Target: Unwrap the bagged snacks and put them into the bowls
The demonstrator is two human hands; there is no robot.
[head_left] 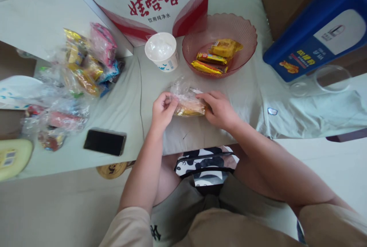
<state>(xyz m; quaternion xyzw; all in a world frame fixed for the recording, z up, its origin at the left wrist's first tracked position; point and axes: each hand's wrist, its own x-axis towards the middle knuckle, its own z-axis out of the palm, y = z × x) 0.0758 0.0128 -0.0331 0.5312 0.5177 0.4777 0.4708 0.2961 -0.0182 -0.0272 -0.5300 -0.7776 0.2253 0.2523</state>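
Note:
A clear plastic bag of snacks (187, 101) lies on the cloth-covered table (120, 113) right in front of me. My left hand (163, 111) pinches the bag's left end with closed fingers. My right hand (219, 109) is curled over the bag's right end and grips it. Behind the bag stands a pink glass bowl (246, 34) holding a few wrapped yellow and red snacks (215, 57). A white paper cup (162, 52) stands to the left of the bowl.
A heap of bagged snacks (83, 67) lies at the left, more bags (54, 122) nearer me. A black phone (105, 142) lies near the table's front edge. A red-and-white carton (151, 2) stands at the back, a blue box (318, 29) and clear glass dishes (332, 78) at right.

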